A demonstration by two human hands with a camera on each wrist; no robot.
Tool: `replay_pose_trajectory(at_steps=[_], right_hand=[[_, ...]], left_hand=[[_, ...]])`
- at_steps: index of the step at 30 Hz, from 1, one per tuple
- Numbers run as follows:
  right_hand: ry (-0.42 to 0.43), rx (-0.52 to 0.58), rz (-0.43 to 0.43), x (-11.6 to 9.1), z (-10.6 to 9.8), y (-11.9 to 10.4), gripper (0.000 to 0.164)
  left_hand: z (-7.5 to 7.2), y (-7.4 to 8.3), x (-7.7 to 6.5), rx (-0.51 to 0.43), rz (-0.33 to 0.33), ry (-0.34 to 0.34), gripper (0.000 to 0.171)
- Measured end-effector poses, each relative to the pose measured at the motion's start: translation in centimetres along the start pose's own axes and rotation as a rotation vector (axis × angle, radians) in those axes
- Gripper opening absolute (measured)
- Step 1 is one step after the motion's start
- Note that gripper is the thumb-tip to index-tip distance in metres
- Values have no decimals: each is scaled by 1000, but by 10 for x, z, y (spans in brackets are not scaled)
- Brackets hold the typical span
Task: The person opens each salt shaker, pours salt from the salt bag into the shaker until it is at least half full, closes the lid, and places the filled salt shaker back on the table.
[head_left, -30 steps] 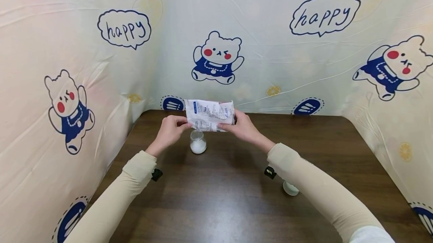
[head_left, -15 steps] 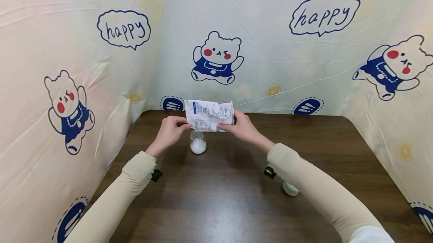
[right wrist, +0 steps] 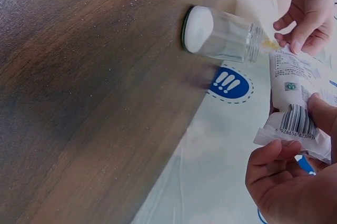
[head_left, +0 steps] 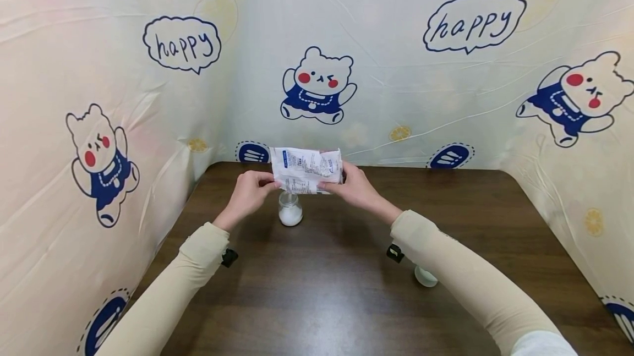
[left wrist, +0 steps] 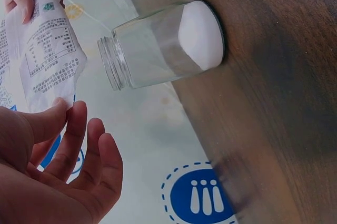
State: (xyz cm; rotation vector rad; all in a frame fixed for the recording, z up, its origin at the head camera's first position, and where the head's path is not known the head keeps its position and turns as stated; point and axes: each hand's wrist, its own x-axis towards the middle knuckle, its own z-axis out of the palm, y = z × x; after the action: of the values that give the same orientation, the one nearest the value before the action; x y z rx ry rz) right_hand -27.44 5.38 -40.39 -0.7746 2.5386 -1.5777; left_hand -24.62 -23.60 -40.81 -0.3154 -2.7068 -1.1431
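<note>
A white printed packet [head_left: 306, 169] is held up between my two hands, tilted over a glass jar [head_left: 290, 212]. My left hand [head_left: 249, 192] pinches its left corner between thumb and forefinger. With thumb and fingers, my right hand [head_left: 358, 184] grips the other end, near the barcode in the right wrist view. The jar stands upright and uncapped on the table, with white powder [left wrist: 201, 36] at its bottom. In the left wrist view, the packet's ragged edge [left wrist: 79, 69] is close to the jar's mouth, apart from it. Whether powder is falling I cannot tell.
A small pale round container or lid [head_left: 426, 277] sits on the brown table [head_left: 317, 290], partly hidden under my right forearm. White specks dot the tabletop in the right wrist view. A printed cloth [head_left: 386, 86] stands behind and at both sides.
The packet has dipped very slightly over the jar. Both hands keep their hold, and the jar has not moved.
</note>
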Motion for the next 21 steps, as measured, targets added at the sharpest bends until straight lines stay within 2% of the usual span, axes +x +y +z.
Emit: replay_pose_trajectory(at_steps=[12, 21], right_hand=[[24, -16, -27, 1, -1, 2, 55], [30, -16, -15, 1, -1, 3, 50]], left_hand=[[1, 1, 3, 8, 7, 6, 14], [1, 2, 3, 11, 10, 2, 14]])
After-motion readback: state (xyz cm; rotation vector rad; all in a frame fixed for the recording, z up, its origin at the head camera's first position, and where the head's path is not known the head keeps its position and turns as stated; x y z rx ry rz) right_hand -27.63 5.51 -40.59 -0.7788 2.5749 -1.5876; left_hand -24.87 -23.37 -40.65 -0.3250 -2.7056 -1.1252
